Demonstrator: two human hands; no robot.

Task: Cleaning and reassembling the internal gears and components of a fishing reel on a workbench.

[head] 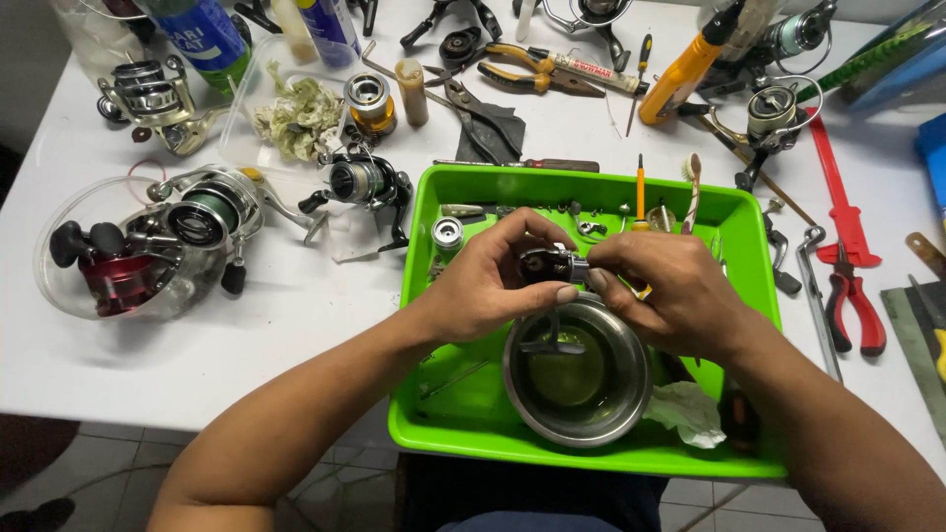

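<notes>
Both hands meet over a bright green tray [434, 424]. My left hand [488, 281] and my right hand [670, 291] together hold a small dark metal reel part [552, 264], fingertips pinching it from both sides. Right beneath the hands stands a round steel bowl [576, 379] with greenish liquid and a metal piece leaning in it. A crumpled white tissue [690, 409] lies in the tray at the bowl's right. Small screws, a silver spool [447, 233] and several little parts lie along the tray's far side.
Several fishing reels lie on the white table at the left: a red and black one in a clear bowl [113, 261] and a dark one [365, 182]. Pliers [527, 69], a yellow oil bottle [680, 79], red pliers [855, 305] and a wrench [818, 296] surround the tray.
</notes>
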